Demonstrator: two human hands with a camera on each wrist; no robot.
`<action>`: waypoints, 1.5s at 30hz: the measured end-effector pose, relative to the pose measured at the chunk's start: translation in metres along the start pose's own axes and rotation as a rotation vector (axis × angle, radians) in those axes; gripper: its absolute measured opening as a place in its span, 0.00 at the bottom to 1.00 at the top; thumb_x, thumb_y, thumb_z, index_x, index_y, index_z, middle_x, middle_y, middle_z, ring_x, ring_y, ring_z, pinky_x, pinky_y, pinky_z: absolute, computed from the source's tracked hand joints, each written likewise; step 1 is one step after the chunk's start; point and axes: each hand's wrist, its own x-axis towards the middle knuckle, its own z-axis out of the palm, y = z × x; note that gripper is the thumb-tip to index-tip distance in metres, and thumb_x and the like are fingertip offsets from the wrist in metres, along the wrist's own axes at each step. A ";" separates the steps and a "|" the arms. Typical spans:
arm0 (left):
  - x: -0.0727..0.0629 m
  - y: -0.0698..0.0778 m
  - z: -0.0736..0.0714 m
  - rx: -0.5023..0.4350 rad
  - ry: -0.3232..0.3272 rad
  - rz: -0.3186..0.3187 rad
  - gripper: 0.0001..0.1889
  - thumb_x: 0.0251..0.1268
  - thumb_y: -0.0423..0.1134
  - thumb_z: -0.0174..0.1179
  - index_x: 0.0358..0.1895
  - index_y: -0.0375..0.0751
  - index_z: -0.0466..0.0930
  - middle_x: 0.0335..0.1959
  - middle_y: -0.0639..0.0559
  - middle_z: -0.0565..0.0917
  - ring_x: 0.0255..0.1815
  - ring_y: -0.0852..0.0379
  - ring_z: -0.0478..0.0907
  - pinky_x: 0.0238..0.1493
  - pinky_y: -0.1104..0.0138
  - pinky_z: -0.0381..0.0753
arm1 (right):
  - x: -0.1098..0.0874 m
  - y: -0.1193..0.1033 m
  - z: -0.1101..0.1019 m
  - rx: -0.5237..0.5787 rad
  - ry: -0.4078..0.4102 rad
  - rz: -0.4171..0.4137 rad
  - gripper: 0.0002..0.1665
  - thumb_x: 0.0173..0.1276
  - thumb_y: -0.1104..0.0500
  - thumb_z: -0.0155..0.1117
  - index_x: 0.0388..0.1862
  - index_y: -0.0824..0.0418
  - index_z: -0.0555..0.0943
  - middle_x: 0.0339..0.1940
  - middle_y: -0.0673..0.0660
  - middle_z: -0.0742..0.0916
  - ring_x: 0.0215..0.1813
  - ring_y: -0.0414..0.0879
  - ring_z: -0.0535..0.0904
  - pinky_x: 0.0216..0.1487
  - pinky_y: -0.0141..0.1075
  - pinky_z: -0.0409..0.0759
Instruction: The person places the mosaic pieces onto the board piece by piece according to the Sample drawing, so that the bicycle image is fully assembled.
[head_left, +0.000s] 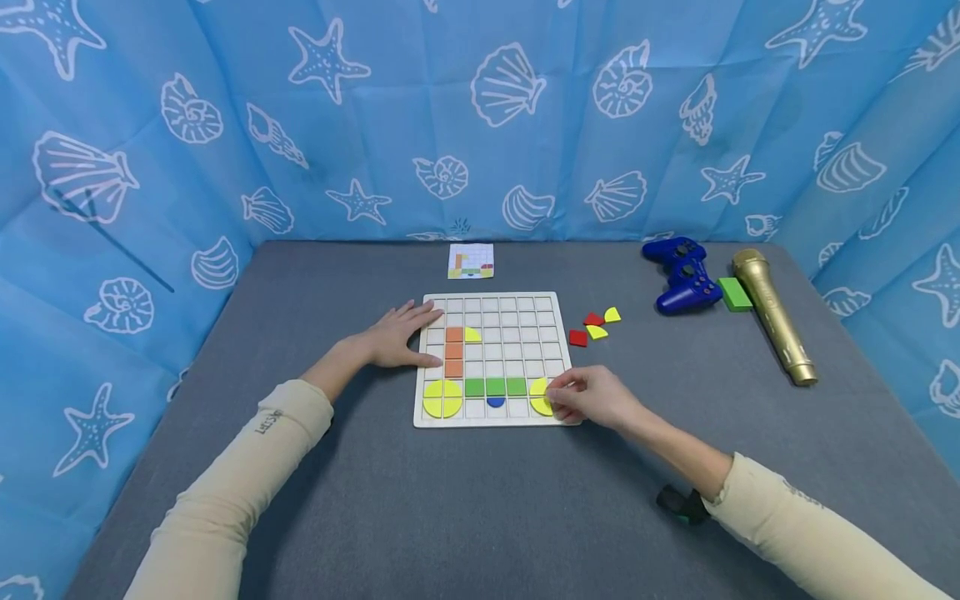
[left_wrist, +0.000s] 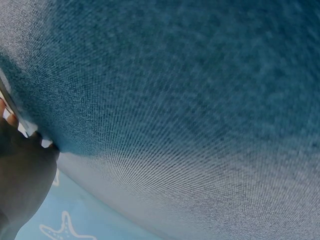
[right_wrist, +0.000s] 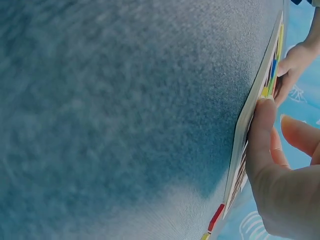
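Note:
A white gridded board (head_left: 510, 333) lies on the table. My left hand (head_left: 397, 335) rests over its left edge, fingers spread and thumb apart. At the lower right corner my right hand (head_left: 596, 396) touches yellow quarter-circle pieces (head_left: 538, 398), partly hidden by its fingers. In the right wrist view one finger (right_wrist: 262, 130) reaches the yellow while another fingertip stands apart. On the board sit orange squares (head_left: 453, 352) in a column, a yellow quarter circle (head_left: 472, 335), a yellow circle of quarters (head_left: 442, 399), a row of green squares (head_left: 495, 387) and a blue half circle (head_left: 496, 402).
Loose red pieces (head_left: 578, 337) and yellow quarter pieces (head_left: 597, 332) lie right of the board. A pattern card (head_left: 471, 261) lies behind it. At the back right are a blue game controller (head_left: 684, 277), a green block (head_left: 735, 294) and a gold microphone (head_left: 775, 317).

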 end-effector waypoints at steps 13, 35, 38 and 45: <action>0.000 -0.003 -0.001 -0.001 0.010 0.001 0.49 0.59 0.66 0.58 0.77 0.51 0.44 0.77 0.49 0.41 0.75 0.43 0.33 0.71 0.46 0.34 | -0.005 -0.002 -0.004 0.110 -0.082 0.017 0.19 0.72 0.57 0.59 0.50 0.73 0.79 0.35 0.61 0.86 0.32 0.46 0.82 0.34 0.36 0.83; -0.002 -0.001 -0.002 -0.005 0.016 0.001 0.50 0.58 0.67 0.58 0.77 0.51 0.45 0.77 0.49 0.41 0.76 0.43 0.33 0.71 0.46 0.34 | 0.001 0.006 -0.022 0.288 -0.263 0.054 0.26 0.75 0.54 0.53 0.62 0.73 0.72 0.47 0.63 0.84 0.40 0.46 0.82 0.44 0.36 0.81; -0.001 -0.001 -0.001 -0.005 0.012 0.003 0.49 0.58 0.67 0.57 0.77 0.51 0.45 0.77 0.49 0.41 0.76 0.43 0.33 0.71 0.47 0.34 | 0.005 0.008 -0.032 0.355 -0.279 0.089 0.26 0.77 0.56 0.51 0.64 0.74 0.69 0.49 0.63 0.84 0.42 0.45 0.82 0.49 0.37 0.80; -0.001 0.000 0.000 -0.003 -0.002 -0.003 0.49 0.59 0.66 0.57 0.77 0.50 0.45 0.77 0.49 0.41 0.76 0.43 0.32 0.71 0.47 0.33 | 0.013 0.014 -0.055 0.482 -0.239 0.134 0.33 0.76 0.52 0.52 0.68 0.75 0.62 0.50 0.62 0.84 0.47 0.47 0.82 0.54 0.39 0.77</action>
